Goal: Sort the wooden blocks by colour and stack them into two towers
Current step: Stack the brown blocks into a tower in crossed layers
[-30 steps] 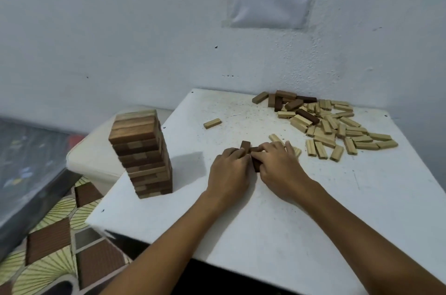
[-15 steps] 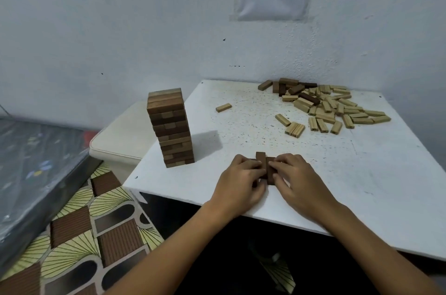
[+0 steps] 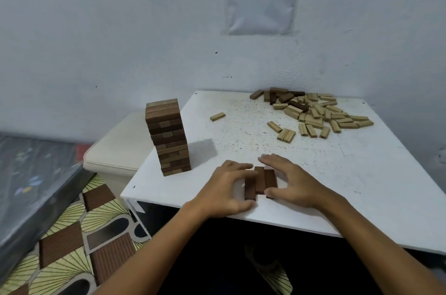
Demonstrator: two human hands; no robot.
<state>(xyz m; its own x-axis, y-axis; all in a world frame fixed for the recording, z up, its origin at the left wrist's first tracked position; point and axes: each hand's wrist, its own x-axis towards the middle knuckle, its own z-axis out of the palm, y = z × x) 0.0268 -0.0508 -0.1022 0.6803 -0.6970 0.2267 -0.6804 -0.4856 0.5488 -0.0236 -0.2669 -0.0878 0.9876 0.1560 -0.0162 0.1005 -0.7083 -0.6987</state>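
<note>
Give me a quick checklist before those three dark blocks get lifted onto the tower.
1. Three dark blocks lying side by side, flat on the table: ok, though the ends are not quite flush.
2. Left hand on the row's left side: ok, fingers touch the blocks.
3. Right hand around the right side: ok, thumb at the near end, fingers spread past the far end.
4. Tower upright near the left edge: ok, no visible lean.
5. Tower's top layer clear and level: ok.
6. Dark blocks left in the loose pile: not ok, several remain mixed with light ones.
</note>
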